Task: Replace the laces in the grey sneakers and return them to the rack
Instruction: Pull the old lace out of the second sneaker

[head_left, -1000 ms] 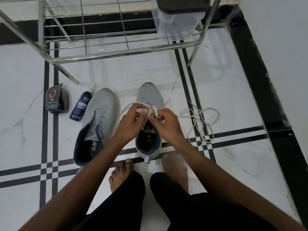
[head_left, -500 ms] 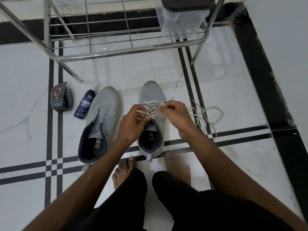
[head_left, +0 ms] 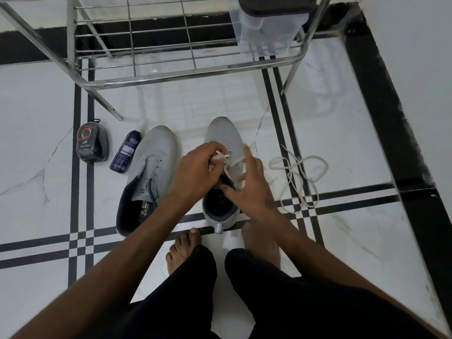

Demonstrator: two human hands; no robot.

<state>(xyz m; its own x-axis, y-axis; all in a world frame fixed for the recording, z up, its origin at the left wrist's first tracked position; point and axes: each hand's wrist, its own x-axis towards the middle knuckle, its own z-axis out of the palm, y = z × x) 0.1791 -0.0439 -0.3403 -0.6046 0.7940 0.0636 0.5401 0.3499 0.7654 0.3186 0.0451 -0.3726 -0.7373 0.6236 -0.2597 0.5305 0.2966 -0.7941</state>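
Observation:
Two grey sneakers stand side by side on the white floor. The left sneaker [head_left: 156, 165] has bare eyelets and no lace. Over the right sneaker [head_left: 223, 138] both hands work a white lace [head_left: 236, 160]. My left hand [head_left: 195, 167] pinches a bunch of that lace above the tongue. Spread fingers of my right hand [head_left: 249, 184] lie over the shoe's right side, with a strand crossing near the index finger. A second white lace [head_left: 299, 177] lies loose on the floor to the right.
A steel wire shoe rack [head_left: 171, 77] stands just beyond the sneakers, with a clear plastic box [head_left: 266, 30] on its right end. A dark sponge case [head_left: 91, 145] and a navy spray bottle [head_left: 126, 151] lie left. My bare feet [head_left: 184, 248] are below the shoes. A white wall [head_left: 415, 69] borders the right.
My left hand has risen with the bunched lace above the tongue. My right hand has let its pinch go and spread its fingers lower over the shoe. The view has shifted slightly.

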